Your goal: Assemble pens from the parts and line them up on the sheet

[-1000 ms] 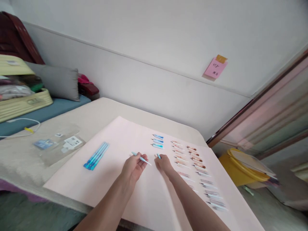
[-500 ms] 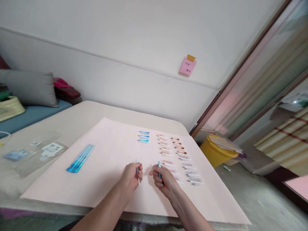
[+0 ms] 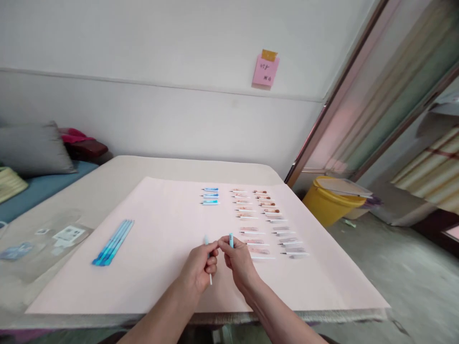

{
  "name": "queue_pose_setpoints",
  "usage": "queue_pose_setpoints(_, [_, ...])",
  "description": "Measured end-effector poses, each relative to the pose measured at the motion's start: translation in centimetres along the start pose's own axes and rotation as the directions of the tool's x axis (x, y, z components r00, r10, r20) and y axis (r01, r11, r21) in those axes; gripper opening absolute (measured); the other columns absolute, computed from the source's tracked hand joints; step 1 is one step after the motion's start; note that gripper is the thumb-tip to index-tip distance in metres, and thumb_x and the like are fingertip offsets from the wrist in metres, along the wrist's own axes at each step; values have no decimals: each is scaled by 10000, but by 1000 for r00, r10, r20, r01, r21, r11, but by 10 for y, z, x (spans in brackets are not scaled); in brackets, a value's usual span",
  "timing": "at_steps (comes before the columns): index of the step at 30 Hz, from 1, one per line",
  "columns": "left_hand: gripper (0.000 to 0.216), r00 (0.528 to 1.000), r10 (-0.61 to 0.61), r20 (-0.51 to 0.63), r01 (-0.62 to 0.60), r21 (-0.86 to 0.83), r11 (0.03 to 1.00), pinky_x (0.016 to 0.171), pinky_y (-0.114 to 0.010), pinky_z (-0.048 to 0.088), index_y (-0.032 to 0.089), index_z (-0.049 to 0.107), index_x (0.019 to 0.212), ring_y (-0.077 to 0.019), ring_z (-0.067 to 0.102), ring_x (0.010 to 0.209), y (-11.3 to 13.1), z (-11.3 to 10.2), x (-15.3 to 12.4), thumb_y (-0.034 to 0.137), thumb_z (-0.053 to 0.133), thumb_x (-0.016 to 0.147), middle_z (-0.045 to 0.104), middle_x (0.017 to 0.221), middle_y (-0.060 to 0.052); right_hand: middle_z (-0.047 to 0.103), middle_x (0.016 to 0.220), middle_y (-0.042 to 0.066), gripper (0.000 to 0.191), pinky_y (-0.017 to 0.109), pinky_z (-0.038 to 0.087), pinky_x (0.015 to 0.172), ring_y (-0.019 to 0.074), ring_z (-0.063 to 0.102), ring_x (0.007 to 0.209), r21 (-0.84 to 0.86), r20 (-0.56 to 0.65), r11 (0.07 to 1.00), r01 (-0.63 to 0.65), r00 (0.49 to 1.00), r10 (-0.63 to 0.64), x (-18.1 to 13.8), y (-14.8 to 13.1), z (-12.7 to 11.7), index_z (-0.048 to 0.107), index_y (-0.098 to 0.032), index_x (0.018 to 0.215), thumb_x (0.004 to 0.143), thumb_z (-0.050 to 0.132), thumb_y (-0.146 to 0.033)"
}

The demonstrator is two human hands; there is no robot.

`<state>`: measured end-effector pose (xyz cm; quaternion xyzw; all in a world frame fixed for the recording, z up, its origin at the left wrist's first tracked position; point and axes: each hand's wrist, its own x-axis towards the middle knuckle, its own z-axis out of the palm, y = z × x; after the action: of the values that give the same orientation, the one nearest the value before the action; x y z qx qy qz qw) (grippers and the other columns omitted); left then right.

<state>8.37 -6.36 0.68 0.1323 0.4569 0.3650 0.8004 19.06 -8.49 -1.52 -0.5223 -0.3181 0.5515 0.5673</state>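
Low in the middle of the frame the two hands meet over the pink sheet (image 3: pixel 161 267). The left hand (image 3: pixel 199 267) is closed around a slim pale pen (image 3: pixel 206 239), its thin white end poking out below the fist. The right hand (image 3: pixel 238 263) pinches a short blue piece (image 3: pixel 231 240) upright between thumb and fingers, just beside the left one.

From where I stand, a good deal looks done. Above the hands, four blue pieces (image 3: pixel 210 196) lie in a neat column. To their right are two longer columns of brownish and grey pieces (image 3: pixel 256 210), all set apart in rows. What looks left is the bundle of long blue pens (image 3: pixel 114 242), lying together untouched at the left of the sheet, plus the one in hand. Clear packets (image 3: pixel 53 239) lie at the far left on the table (image 3: pixel 118 177).
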Motion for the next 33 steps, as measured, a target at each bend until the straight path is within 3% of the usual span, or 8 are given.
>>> queue_pose_setpoints(5, [49,1000,21,14,-21,24,999,313,-123,142,110,515,754,15,247,356,-3,-2,5,127,556,774,463,593,23,439,500,-67,153,199,236,439,56,285,441,-118,-21,990,77,997,-80,1,2,0,555,-167,658,713,604,-302])
queue_pose_setpoints(9, [109,992,124,20,-126,99,987,312,-131,140,116,502,702,12,244,355,2,-7,8,161,563,781,457,585,25,531,599,-41,165,216,336,540,101,437,559,-396,60,906,150,989,-138,1,-5,-7,601,-177,764,753,577,-340])
queue_pose_setpoints(13, [157,987,142,70,-153,189,970,316,-138,120,121,497,677,12,231,360,12,-11,5,200,609,754,470,590,24,637,817,10,263,244,379,665,153,557,751,-712,220,628,314,949,-225,-4,-17,-15,614,-226,1011,875,431,-358])
queue_pose_setpoints(15, [171,987,122,103,-144,240,960,327,-140,119,121,502,675,13,233,368,16,-11,1,217,630,734,475,595,23,649,922,30,300,251,378,692,172,583,833,-823,247,463,329,941,-231,-6,-20,-16,578,-268,1139,889,422,-322])
queue_pose_setpoints(18, [198,985,113,133,-150,316,937,339,-146,110,126,506,667,11,227,370,18,-10,-3,249,657,703,469,577,31,647,948,31,364,248,361,651,187,601,844,-914,263,264,309,945,-195,-9,-21,-16,525,-325,1232,872,473,-301])
queue_pose_setpoints(20, [219,985,114,127,-153,356,922,341,-155,101,133,499,650,8,218,365,18,-10,-4,269,666,688,459,557,38,642,899,17,363,240,336,611,179,602,798,-927,286,194,321,940,-187,-10,-22,-15,525,-352,1227,870,486,-302])
queue_pose_setpoints(28, [203,984,144,105,-174,391,904,344,-166,99,134,505,644,5,219,362,16,-13,3,269,650,687,468,555,33,577,749,-9,223,221,272,563,126,539,669,-910,334,175,376,914,-228,-11,-21,-15,638,-308,975,899,430,-285])
queue_pose_setpoints(33, [208,984,155,83,-176,390,904,342,-167,103,133,507,642,6,229,362,16,-15,3,266,665,670,479,566,26,586,764,-4,233,221,286,583,130,543,691,-899,333,204,388,907,-258,-10,-18,-17,632,-304,1010,907,423,-294])
